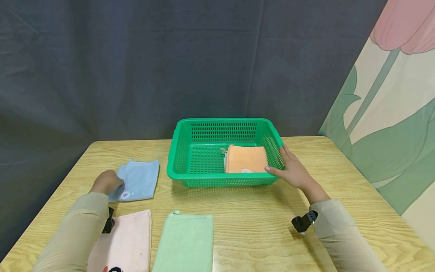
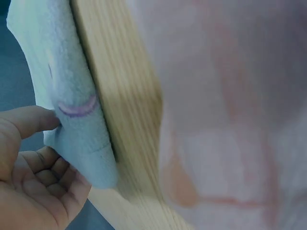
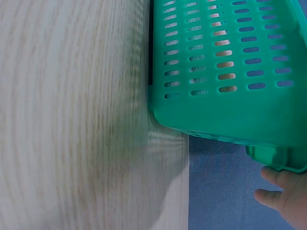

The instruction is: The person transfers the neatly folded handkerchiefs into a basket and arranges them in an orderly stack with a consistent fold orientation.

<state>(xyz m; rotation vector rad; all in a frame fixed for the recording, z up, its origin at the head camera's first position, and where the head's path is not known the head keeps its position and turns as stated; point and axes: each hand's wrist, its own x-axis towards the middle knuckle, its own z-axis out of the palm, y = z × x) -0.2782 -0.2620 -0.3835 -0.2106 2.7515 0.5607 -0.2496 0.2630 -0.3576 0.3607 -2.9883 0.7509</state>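
Note:
On the left of the table, my left hand pinches the near-left edge of a folded blue towel. Its thumb lies on the cloth in the left wrist view, beside a purple stitched mark on the towel; the other fingers curl below. My right hand touches the right front corner of a green plastic basket with thumb and fingers spread along the rim. Inside the basket, at its right, sits a folded orange towel, with a pale cloth edge showing at its left.
Nearer on the table lie a folded pink towel, partly behind the left sleeve, and a folded green towel. A dark curtain hangs behind the wooden table. The flower-painted wall stands at the right.

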